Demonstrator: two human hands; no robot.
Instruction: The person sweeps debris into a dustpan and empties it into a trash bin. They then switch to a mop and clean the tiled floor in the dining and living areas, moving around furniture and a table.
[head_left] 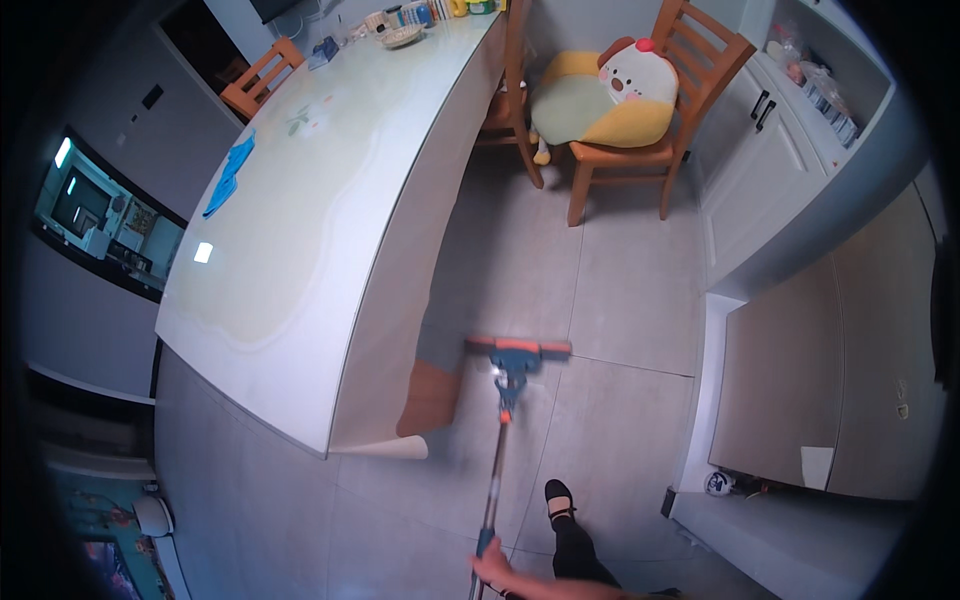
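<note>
A sponge mop (515,364) with an orange strip and a blue-grey head rests on the grey tiled floor, a little blurred. Its metal pole runs down toward me. My right hand (491,566) is closed around the dark grip on the pole, its forearm coming in from the lower right. I cannot see my left hand. Beside the mop, a long table (290,240) stands to the left under a pale cover that hangs over its side. My foot in a black shoe (558,498) is on the floor, right of the pole.
A wooden chair (620,156) holding a plush cushion (605,105) stands at the far end. White cabinets (765,170) and a large grey-brown appliance (785,375) line the right. On the table lie a blue cloth (230,178) and a bowl (401,37). A brown table leg (430,398) is near the mop.
</note>
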